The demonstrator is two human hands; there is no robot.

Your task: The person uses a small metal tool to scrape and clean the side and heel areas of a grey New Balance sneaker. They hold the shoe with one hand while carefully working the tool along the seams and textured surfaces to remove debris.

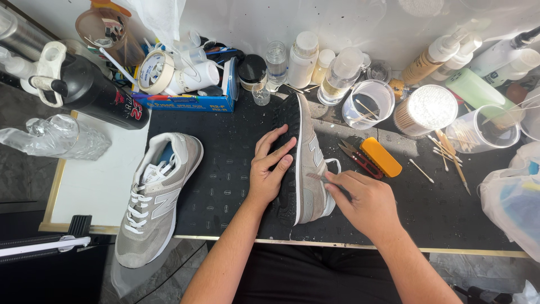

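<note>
Head view: your left hand [269, 169] pressed flat on black sole, steadying grey suede sneaker [311, 163] tipped sideways on black mat [225, 169]; right hand [365, 202] pinching small brush [322, 178] against upper.

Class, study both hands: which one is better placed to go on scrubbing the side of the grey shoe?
Probably the right hand: it holds a small brush against the grey shoe, while the left hand lies flat on its sole.
</note>
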